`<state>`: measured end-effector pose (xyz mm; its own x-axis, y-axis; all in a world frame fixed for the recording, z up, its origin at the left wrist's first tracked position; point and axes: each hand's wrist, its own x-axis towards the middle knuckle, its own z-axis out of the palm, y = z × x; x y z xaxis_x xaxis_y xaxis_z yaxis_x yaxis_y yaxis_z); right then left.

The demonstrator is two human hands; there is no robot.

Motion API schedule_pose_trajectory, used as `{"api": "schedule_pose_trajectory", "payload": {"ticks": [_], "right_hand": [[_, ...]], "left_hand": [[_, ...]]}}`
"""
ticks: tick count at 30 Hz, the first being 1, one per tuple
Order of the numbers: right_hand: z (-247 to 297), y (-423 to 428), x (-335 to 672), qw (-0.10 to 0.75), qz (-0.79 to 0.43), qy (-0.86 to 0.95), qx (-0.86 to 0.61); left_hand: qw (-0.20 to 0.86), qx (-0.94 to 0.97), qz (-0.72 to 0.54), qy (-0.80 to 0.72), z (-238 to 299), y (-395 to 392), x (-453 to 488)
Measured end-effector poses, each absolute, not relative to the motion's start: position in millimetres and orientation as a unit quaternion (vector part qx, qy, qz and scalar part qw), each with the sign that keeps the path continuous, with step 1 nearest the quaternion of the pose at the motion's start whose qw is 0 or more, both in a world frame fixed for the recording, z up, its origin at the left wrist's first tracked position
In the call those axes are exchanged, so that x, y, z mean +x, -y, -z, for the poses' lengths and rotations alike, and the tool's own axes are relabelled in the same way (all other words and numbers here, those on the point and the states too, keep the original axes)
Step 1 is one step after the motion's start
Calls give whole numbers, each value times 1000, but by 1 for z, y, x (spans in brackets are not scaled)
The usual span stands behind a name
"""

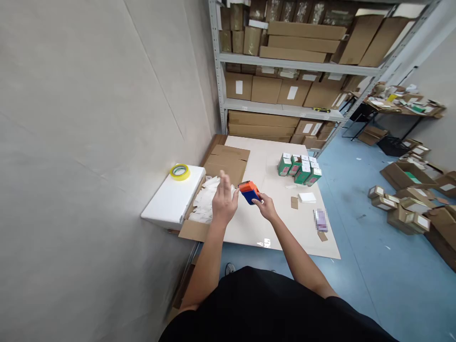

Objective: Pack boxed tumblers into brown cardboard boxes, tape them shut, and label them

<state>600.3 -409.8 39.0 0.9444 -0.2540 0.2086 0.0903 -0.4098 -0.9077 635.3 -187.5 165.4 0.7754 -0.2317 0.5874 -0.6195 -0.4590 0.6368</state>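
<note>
1. The left hand [224, 204] is raised at the near right edge of the open carton [194, 231], its forearm rising almost straight from the elbow. The fingers are extended and held close together, pointing away from the body, with the thumb set apart toward the right.
2. That hand looks released, with nothing visible in its grasp.
3. The right hand [266, 207] grasps the orange-and-blue tape dispenser [249, 192], its fingers closed on the near right end. Its forearm slants inward from the lower right, the elbow well out from the body.
4. The dispenser is in front of the person, over the pale surface [245, 230], between the two hands. Its far left end is just beside the left thumb; whether they touch, I cannot tell.
5. White packing material [204, 205] fills the carton, partly hidden behind the left hand.
6. Well apart from the right hand, green boxes [302, 175] stand grouped toward the far right of the surface.
</note>
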Motion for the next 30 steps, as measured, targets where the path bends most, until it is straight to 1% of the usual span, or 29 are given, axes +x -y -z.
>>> {"api": "schedule_pose_trajectory", "payload": {"ticks": [3, 6, 9, 12, 15, 19, 22, 25, 27, 30], "right_hand": [[-44, 381, 627, 531, 163, -38, -831], [-45, 349, 654, 516, 166, 11, -840], [-40, 310, 682, 491, 162, 42, -855], [-29, 264, 712, 463, 136, 78, -872], [-20, 216, 738, 436, 99, 116, -887], [-12, 153, 762, 366, 53, 133, -920], [-10, 113, 772, 284, 9, 137, -949], [-9, 88, 777, 206, -22, 148, -967], [-9, 79, 777, 184, -26, 153, -971], [-10, 77, 773, 186, -14, 153, -970]], "left_hand": [[463, 824, -259, 201, -166, 149, 637], [467, 828, -266, 157, -167, 108, 644], [497, 816, -278, 101, -165, 70, 650], [511, 802, -308, 22, -158, 34, 651], [492, 805, -328, -40, -150, 3, 646], [487, 801, -338, -80, -141, -30, 632], [495, 791, -344, -105, -136, -49, 622], [481, 790, -357, -128, -131, -61, 614], [468, 793, -364, -138, -128, -66, 613], [460, 799, -360, -143, -123, -67, 617]]}}
